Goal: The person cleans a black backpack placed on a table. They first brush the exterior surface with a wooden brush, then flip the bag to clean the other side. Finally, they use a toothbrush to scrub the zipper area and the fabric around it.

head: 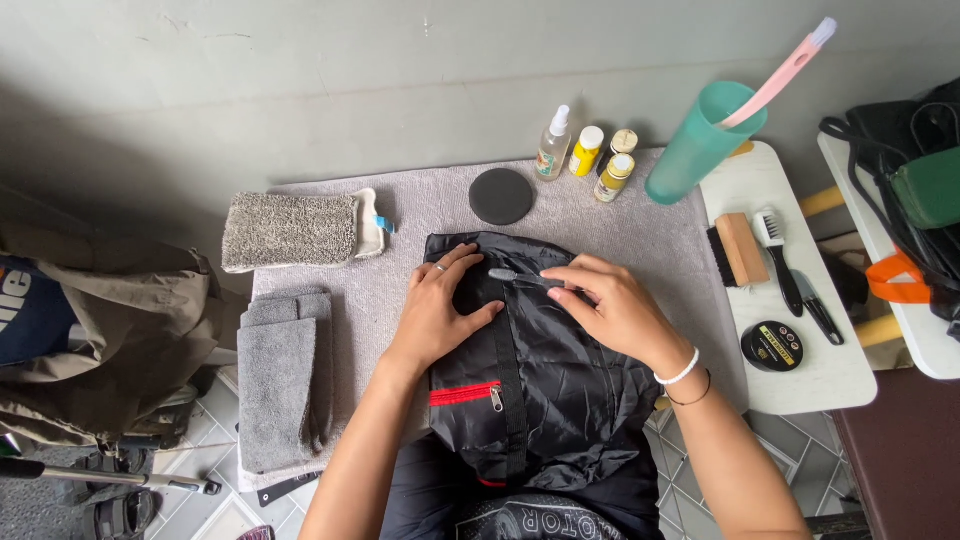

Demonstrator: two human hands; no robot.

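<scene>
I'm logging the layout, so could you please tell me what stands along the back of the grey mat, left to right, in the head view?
Folded grey towel → black round pad → clear spray bottle → yellow bottle → teal cup holding a pink brush.

Bare surface [400,215] lies open ahead of the left hand [437,312]; ahead of the right hand [612,305], a black round pad [500,195] and small bottles [590,155] block passage.

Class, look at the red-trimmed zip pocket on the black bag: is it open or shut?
Shut. The red zip on the black bag shows one closed line, its silver pull at the right end.
</scene>
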